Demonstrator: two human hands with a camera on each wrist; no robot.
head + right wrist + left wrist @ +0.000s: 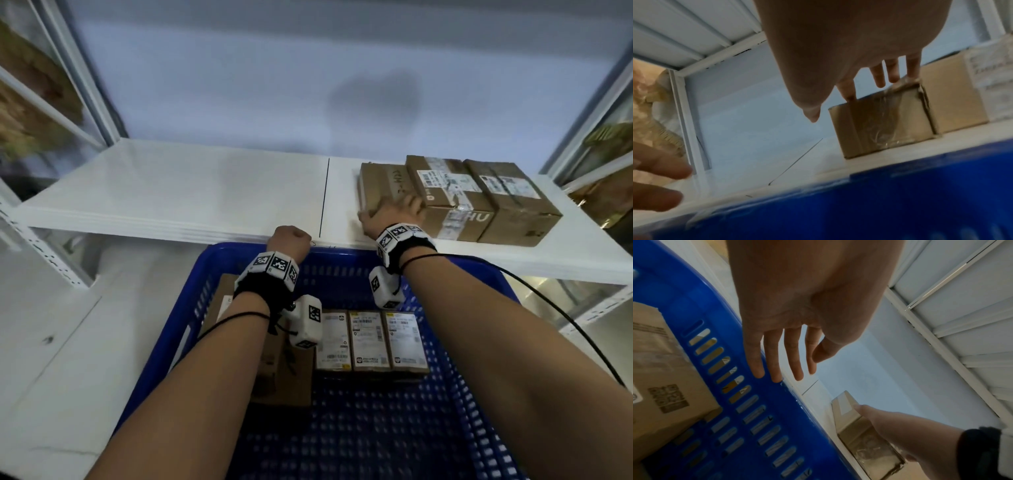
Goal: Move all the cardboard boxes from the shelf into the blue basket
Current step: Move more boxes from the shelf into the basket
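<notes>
Three brown cardboard boxes stand together at the right end of the white shelf. My right hand rests its fingers on the top near edge of the leftmost box; the thumb hangs just left of it, apart. The middle box and right box are untouched. My left hand hovers with straight fingers over the far rim of the blue basket, holding nothing. Inside the basket lie three labelled boxes and a larger brown box.
The basket sits just below the shelf's front edge. Neighbouring racks hold brown packages on the left and right. A black cable trails from my right wrist. Another shelf's underside is overhead.
</notes>
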